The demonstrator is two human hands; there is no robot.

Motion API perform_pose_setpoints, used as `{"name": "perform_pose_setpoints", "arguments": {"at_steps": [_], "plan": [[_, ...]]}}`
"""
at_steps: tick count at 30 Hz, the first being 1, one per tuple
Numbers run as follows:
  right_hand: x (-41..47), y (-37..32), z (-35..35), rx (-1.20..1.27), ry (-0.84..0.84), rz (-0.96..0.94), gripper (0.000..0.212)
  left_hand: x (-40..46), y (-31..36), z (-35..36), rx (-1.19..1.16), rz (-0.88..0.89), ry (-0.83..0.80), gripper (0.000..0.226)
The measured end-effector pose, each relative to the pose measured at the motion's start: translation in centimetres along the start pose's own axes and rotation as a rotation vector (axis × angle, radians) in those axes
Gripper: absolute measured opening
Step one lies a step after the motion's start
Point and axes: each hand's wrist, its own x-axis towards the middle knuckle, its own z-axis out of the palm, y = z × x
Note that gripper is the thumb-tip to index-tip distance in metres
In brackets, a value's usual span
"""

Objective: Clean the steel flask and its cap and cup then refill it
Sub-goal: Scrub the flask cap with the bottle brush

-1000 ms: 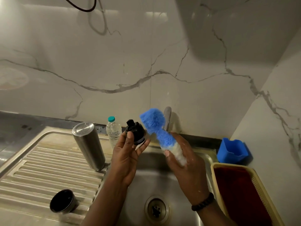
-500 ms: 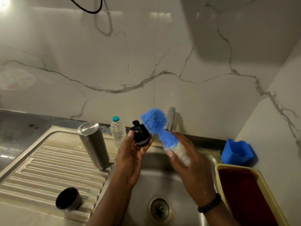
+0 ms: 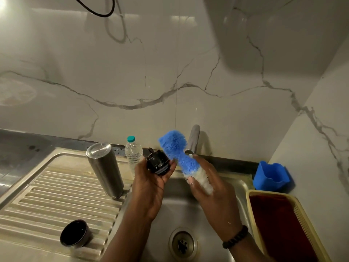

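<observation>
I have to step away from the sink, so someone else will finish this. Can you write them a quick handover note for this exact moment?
Left hand holds the black cap over the sink.
Right hand grips the blue brush, its bristles beside the cap.
Flask stands upside down on the drainboard; the cup sits nearer the front edge.
Water bottle stands behind, capped.
Underway: scrubbing the cap. I cannot tell whether the flask and cup are washed.
Left: rinse, refill, reassemble.

White marble-veined wall tiles (image 3: 170,76) meet in a corner at right; a black cable (image 3: 94,10) loops above; a stainless sink (image 3: 188,208) with ridged drainboard (image 3: 56,195) lies below.
</observation>
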Motion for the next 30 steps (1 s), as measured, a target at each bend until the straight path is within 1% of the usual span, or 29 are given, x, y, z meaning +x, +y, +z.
{"name": "perform_pose_setpoints", "arguments": {"at_steps": [2,3,5,7,8,10,11,13,14,15,17,18,20,22,25,27,30], "plan": [[-0.1,-0.1,0.1,-0.021,-0.040,-0.009,0.053,0.0,0.1,0.1,0.097,0.024,-0.010,0.060],[0.0,0.1,0.2,-0.018,-0.051,0.009,0.053,0.0,0.1,0.2,0.121,0.031,-0.014,0.060],[0.4,0.4,0.1,0.011,-0.025,0.044,0.055,0.3,0.0,-0.2,0.090,0.008,-0.026,0.049],[0.5,0.3,-0.3,0.022,-0.010,0.024,0.057,0.4,-0.1,-0.6,0.081,-0.002,-0.045,0.036],[0.4,0.3,-0.4,0.013,-0.025,0.014,0.056,0.4,-0.1,-0.7,0.089,0.002,-0.060,0.036],[0.3,0.5,-0.3,-0.036,-0.080,0.018,0.056,0.4,0.2,-0.8,0.100,0.003,-0.076,0.046],[0.3,0.7,-0.3,-0.048,-0.091,0.035,0.056,0.5,0.3,-0.9,0.104,0.006,-0.069,0.057],[0.3,0.9,-0.3,-0.005,-0.051,0.059,0.055,0.6,0.4,-0.9,0.089,0.019,-0.084,0.088],[0.3,0.6,-0.4,0.029,-0.026,0.062,0.054,0.5,0.5,-0.8,0.079,0.019,-0.095,0.091],[0.1,0.4,-0.6,0.038,-0.013,0.051,0.052,0.4,0.4,-0.7,0.075,0.020,-0.090,0.081],[0.0,0.1,-0.5,-0.020,-0.046,0.016,0.054,0.4,0.3,-0.7,0.060,0.006,-0.092,0.044],[0.0,0.1,-0.3,-0.047,-0.066,0.024,0.055,0.3,0.3,-0.7,0.046,-0.007,-0.082,0.036],[0.1,0.4,-0.1,-0.036,-0.052,0.067,0.057,0.2,0.3,-0.9,0.014,-0.035,-0.077,0.036],[0.0,0.6,-0.2,-0.011,-0.033,0.066,0.055,0.0,0.3,-0.7,0.078,-0.049,-0.092,0.037],[0.2,0.5,0.0,-0.042,-0.063,0.077,0.053,0.0,0.1,-0.6,0.166,-0.047,-0.104,0.032],[0.4,0.6,-0.2,-0.007,-0.045,0.109,0.055,0.3,0.0,-0.7,0.153,-0.042,-0.053,0.041],[0.2,0.3,-0.5,0.113,-0.053,0.126,0.051,0.8,-0.1,-1.0,0.100,-0.012,0.041,0.067]]}}
